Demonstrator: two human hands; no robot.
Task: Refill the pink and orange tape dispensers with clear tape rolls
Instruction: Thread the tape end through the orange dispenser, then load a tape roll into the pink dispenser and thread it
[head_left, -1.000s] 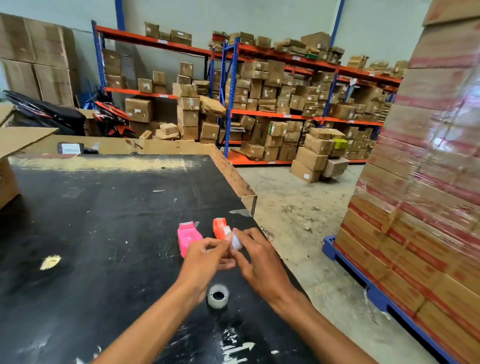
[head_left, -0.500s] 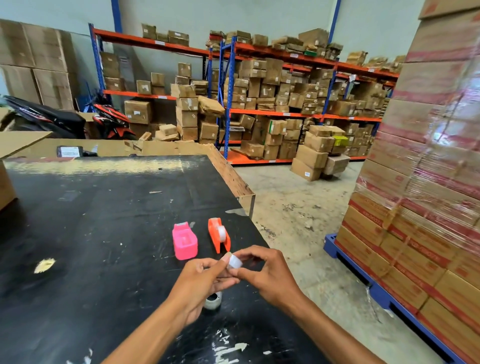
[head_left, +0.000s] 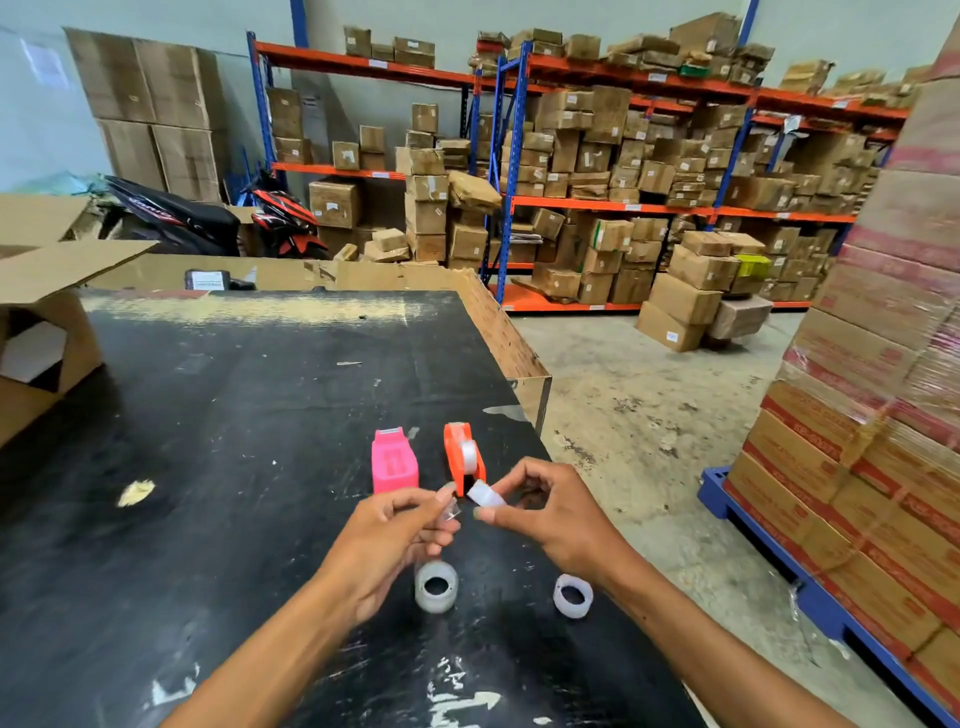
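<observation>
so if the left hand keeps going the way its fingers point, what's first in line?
Probably the clear tape roll pinched in the right hand: the left hand has its fingertips aimed right and slightly away. The orange dispenser sits just beyond; depth is unclear.

Warehouse: carton-laden pallet racks, wrapped pallet stack.

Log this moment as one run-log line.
left hand: pinching tape end | right hand: holding tape roll | orange dispenser: loaded | pink dispenser: on table | two spare rolls
</observation>
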